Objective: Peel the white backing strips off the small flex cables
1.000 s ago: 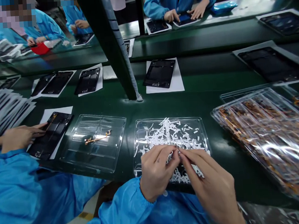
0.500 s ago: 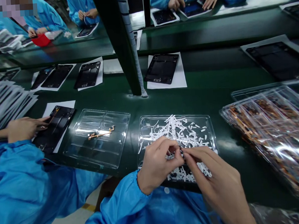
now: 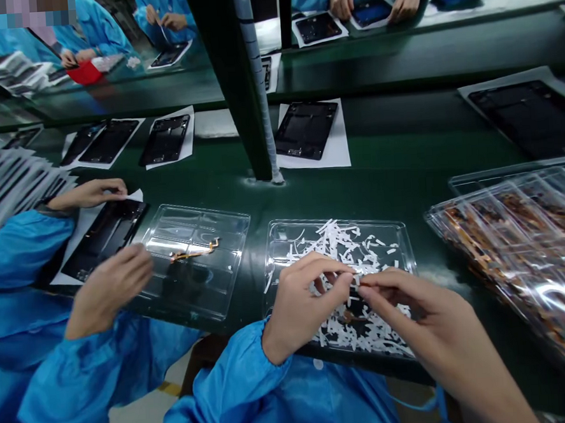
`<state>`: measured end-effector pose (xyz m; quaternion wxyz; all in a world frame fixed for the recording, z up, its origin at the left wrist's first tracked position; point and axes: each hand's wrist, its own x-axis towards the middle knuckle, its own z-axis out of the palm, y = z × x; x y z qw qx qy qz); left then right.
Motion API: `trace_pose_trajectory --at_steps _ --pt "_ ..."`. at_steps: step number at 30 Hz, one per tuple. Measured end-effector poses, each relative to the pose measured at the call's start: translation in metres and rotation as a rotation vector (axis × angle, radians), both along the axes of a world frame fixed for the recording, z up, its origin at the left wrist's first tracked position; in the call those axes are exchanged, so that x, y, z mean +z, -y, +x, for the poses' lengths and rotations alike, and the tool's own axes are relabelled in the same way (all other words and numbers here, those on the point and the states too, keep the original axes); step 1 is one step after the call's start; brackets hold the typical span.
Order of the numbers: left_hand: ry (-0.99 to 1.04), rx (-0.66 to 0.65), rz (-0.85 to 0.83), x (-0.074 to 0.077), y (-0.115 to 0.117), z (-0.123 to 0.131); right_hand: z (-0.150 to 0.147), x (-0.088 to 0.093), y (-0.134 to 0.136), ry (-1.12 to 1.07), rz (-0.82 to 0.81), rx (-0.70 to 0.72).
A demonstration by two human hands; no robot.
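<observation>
My left hand (image 3: 314, 302) is closed in a pinch over a clear plastic tray (image 3: 409, 245). Close to its fingertips shows a tiny white bit, but what the fingers grip is mostly hidden. Facing it, my right hand (image 3: 425, 314) pinches a small orange-brown piece that looks like a flex cable (image 3: 365, 283); the fingers cover most of it. Many white paper strips (image 3: 334, 237) lie scattered in the tray beneath both hands. A brownish piece (image 3: 349, 316) shows among the strips below my fingertips.
Left of me, another clear tray (image 3: 201, 290) holds orange flex cables (image 3: 196, 252). A co-worker's hands (image 3: 109, 286) are beside a black panel (image 3: 105, 241). Stacked trays of flex cables (image 3: 519, 248) stand right. A dark post (image 3: 242, 99) rises ahead; black panels (image 3: 309, 130) lie beyond.
My hands have shifted slightly right in view, still pinching close together. The co-worker's one hand moved up to the panel's far edge; the other appears near the left tray.
</observation>
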<state>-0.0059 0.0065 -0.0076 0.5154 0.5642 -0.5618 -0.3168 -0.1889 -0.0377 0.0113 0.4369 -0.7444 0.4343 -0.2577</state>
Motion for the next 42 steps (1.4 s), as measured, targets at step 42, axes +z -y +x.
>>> trace_pose_trajectory --at_steps 42 --pt "0.101 0.09 -0.045 -0.008 0.004 0.027 -0.014 -0.01 0.017 -0.114 0.194 0.153"
